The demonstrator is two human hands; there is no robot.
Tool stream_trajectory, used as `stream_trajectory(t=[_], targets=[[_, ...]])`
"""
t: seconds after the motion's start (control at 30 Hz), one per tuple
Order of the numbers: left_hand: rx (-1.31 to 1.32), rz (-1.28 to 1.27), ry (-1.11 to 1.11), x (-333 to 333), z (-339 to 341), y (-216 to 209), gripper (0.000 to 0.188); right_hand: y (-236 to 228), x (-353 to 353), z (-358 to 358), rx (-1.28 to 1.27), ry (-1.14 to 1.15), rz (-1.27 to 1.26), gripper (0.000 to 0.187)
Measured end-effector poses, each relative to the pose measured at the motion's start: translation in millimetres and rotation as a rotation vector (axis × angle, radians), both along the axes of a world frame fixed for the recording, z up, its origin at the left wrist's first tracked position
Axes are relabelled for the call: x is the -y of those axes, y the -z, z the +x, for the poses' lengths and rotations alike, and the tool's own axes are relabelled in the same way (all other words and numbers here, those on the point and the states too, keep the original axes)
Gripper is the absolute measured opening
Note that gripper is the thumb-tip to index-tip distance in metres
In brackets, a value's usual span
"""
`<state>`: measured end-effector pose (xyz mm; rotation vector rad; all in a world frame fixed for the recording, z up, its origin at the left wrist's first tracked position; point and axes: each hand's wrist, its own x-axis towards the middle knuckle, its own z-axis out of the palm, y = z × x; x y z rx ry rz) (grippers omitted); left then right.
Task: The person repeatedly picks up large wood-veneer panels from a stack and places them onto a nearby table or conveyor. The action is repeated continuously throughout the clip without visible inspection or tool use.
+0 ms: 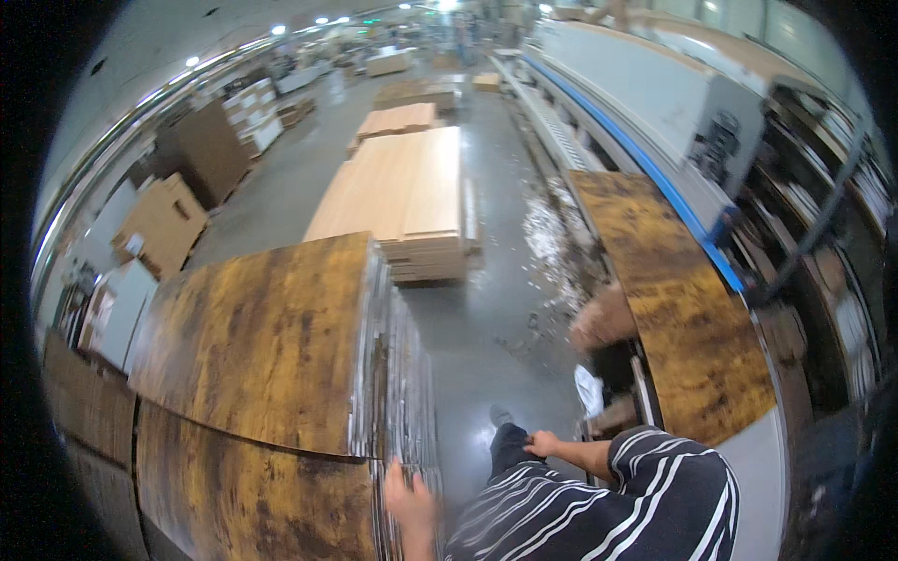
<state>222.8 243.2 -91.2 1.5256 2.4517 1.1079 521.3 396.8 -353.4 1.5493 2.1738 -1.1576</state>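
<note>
My left hand (409,500) is at the right edge of a stack of brown, rustic wood-grain boards, its fingers stretched out along the board ends. The near board (271,491) lies beside another such board (257,341) on top of the stack, a narrow gap between them. My right hand (541,444) is closed in front of my dark trouser leg; whatever it may grip is too small to tell. On my right, a long panel of the same wood grain (692,309) lies along a machine bed, apart from both hands.
A long machine (645,103) with a blue rail (636,150) runs along the right. Ahead, a stack of pale boards (402,187) stands on the grey floor. White scraps (552,234) litter the floor by the machine. Cardboard (164,220) and more panels stand at the left.
</note>
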Motion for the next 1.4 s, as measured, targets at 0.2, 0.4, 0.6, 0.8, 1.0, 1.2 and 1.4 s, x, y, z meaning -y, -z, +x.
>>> stream_trajectory(t=[0.2,0.4,0.6,0.8,1.0,1.2,1.4], targets=[[0.454,-0.199,0.458,9,59,24,0.029,20,197,112,0.173,0.705,-0.194,0.052],[0.423,-0.172,0.910,7,128,31,0.032,19,344,149,-0.161,1.523,-0.317,0.034],[0.393,-0.198,1.059,45,190,19,0.037,-18,437,188,-0.552,2.033,0.098,0.034],[0.703,-0.422,1.292,138,266,6,0.032,-61,501,263,-0.804,2.241,0.452,0.042],[1.848,-0.491,1.359,160,303,-71,0.011,-84,520,297,-1.131,2.186,0.196,0.069],[2.474,-0.477,1.624,172,307,-155,0.012,-71,524,303,-1.294,2.256,0.138,0.074],[2.597,-0.525,1.814,170,309,-176,0.013,-48,569,306,-0.969,2.466,0.181,0.069]])
